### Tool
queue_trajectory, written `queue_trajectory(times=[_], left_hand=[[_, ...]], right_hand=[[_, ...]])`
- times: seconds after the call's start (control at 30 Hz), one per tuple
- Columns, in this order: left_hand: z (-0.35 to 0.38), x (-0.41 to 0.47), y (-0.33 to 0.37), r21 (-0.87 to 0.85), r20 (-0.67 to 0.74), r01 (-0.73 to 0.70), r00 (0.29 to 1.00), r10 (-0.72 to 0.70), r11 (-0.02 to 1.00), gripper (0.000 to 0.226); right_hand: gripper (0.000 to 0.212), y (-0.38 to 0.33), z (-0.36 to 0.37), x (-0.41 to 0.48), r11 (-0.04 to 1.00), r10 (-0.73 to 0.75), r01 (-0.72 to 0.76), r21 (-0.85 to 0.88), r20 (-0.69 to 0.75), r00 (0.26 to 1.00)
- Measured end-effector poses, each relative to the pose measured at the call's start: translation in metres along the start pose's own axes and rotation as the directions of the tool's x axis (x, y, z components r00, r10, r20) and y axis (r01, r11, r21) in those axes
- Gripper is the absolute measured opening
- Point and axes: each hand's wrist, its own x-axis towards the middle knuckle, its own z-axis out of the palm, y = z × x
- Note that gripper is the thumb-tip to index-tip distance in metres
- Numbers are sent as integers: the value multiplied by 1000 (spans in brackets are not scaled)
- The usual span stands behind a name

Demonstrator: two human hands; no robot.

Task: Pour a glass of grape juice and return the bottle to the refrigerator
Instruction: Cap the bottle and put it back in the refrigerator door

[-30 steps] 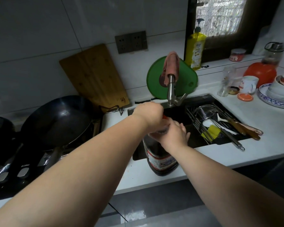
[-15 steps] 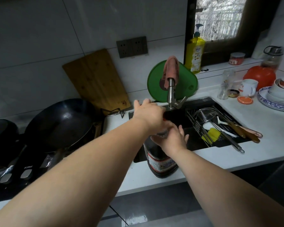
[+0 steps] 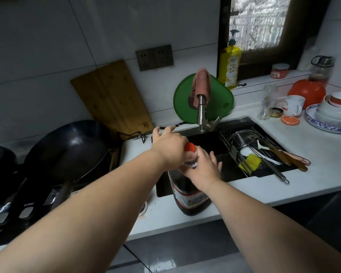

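A large bottle of dark grape juice (image 3: 189, 196) stands upright on the white counter at the sink's front left corner. Its red cap (image 3: 189, 147) is on the neck and shows between my hands. My right hand (image 3: 203, 168) holds the bottle's neck just under the cap, with the fingers reaching over the sink. My left hand (image 3: 166, 143) hovers just left of the cap with its fingers spread and holds nothing. An empty clear glass (image 3: 266, 103) stands on the counter at the back right, far from both hands.
The black sink (image 3: 205, 138) lies behind the bottle, with a faucet (image 3: 202, 113) and a utensil rack (image 3: 264, 154). To the left a wok (image 3: 67, 150) sits on the stove. A mug (image 3: 292, 105) and stacked bowls (image 3: 335, 111) crowd the right counter.
My left hand has come off the cap and moved left and back, its fingers opening. The red cap is now uncovered. My right hand stays on the neck.
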Motion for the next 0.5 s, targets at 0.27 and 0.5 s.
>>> queue_trajectory(times=[0.27,0.5], left_hand=[[21,-6,13,-226,-155,172,965,-209,959,50],[24,-8,-5,-458,-112,54,987,-118,887,59]], right_hand=[[90,0,-3,1,1000,-12,13,-18,41,999],[84,0,-8,-1,999,-35,35,-5,79,996]])
